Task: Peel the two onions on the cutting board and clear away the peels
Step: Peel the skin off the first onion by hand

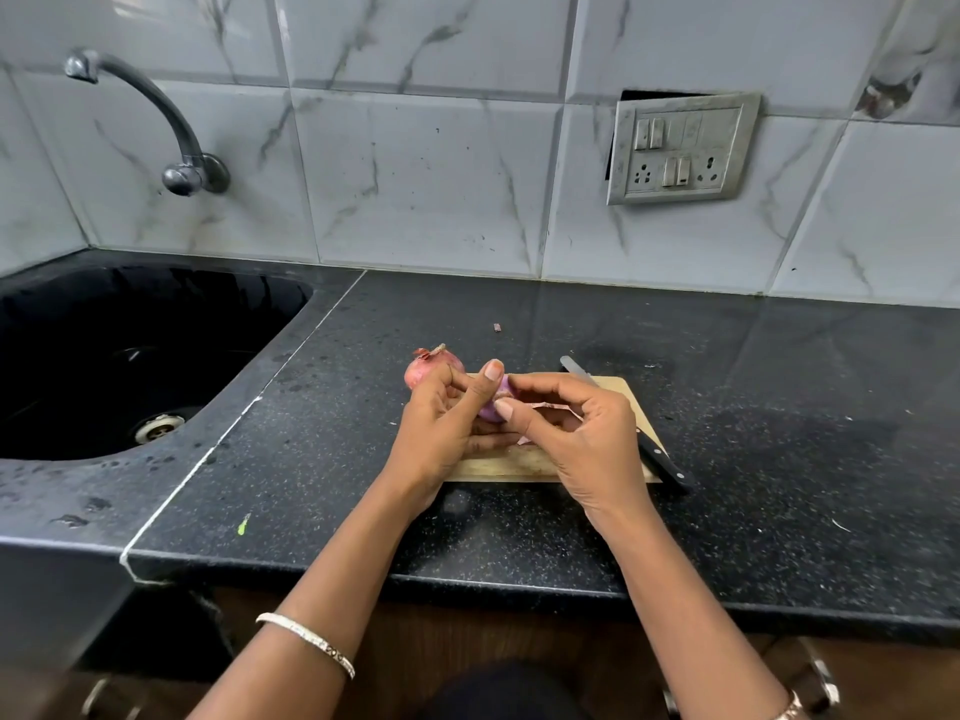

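At the centre of the frame the left hand [441,433] curls round the half-peeled onion [496,405], holding it just above the cutting board [498,467]. The right hand [582,439] closes thumb and forefinger on it from the right, apparently pinching a strip of skin [550,406] that trails under its fingers. To do this well, the left hand should grip firmly and turn the bulb a little at a time. The right hand should pull each strip from tip to root, low over the board, so the scraps drop in one heap for easy clearing. The second onion [428,370], in its papery skin, waits at the board's upper-left corner, just behind the left fingers. The knife [667,462] lies along the board's right edge, handy for a stubborn root end.
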A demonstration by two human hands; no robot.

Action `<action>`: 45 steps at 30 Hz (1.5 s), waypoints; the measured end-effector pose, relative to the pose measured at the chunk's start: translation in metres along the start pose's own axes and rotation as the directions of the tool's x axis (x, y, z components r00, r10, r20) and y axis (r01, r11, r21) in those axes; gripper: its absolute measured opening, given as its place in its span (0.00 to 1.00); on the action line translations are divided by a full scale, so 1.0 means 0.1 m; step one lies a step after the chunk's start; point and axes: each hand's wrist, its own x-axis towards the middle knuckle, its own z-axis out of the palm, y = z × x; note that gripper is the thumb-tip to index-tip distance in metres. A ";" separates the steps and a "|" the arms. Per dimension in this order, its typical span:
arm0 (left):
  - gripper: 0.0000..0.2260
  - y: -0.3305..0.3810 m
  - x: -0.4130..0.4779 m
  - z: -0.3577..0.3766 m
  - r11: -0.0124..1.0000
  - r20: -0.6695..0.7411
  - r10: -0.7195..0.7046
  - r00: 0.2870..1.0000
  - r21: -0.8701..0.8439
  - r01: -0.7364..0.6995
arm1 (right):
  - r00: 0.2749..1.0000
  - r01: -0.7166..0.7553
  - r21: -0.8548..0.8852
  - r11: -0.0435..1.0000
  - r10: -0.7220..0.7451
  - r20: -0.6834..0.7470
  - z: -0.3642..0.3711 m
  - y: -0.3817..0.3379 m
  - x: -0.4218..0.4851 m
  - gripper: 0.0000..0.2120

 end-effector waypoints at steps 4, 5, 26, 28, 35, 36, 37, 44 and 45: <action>0.15 -0.01 0.00 -0.02 0.999 0.033 0.001 0.999 0.032 -0.002 | 1.000 -0.004 -0.015 1.000 0.004 -0.009 -0.01 0.04 0.01 0.07; 0.15 -0.01 0.01 -0.03 1.000 0.049 -0.005 0.999 0.023 0.004 | 0.999 -0.026 -0.002 1.000 0.026 -0.022 -0.02 0.03 0.01 0.06; 0.18 -0.19 0.13 -0.17 0.715 0.086 0.266 0.960 0.651 -0.256 | 0.921 -0.315 -0.940 0.131 0.281 -0.270 -0.41 -0.33 -0.16 0.15; 0.18 -0.19 0.12 -0.17 0.715 0.090 0.262 0.961 0.650 -0.256 | 0.923 -0.305 -0.948 0.094 0.275 -0.269 -0.39 -0.36 -0.17 0.10; 0.16 -0.16 0.10 -0.15 0.727 0.073 0.270 0.960 0.638 -0.253 | 0.945 -0.314 -0.908 0.277 0.181 -0.272 -0.28 -0.52 -0.25 0.12; 0.16 -0.15 0.10 -0.15 0.725 0.069 0.275 0.959 0.640 -0.254 | 0.952 -0.293 -0.895 0.336 0.189 -0.240 -0.24 -0.57 -0.28 0.14; 0.15 -0.15 0.10 -0.15 0.722 0.067 0.279 0.958 0.643 -0.255 | 0.957 -0.271 -0.883 0.383 0.202 -0.206 -0.19 -0.60 -0.31 0.15; 0.15 -0.15 0.11 -0.14 0.701 0.086 0.297 0.951 0.656 -0.279 | 0.979 -0.191 -0.872 0.450 0.150 -0.136 0.05 -0.65 -0.51 0.17; 0.15 -0.15 0.12 -0.14 0.696 0.089 0.299 0.950 0.660 -0.282 | 0.979 -0.193 -0.878 0.437 0.144 -0.144 0.05 -0.65 -0.52 0.16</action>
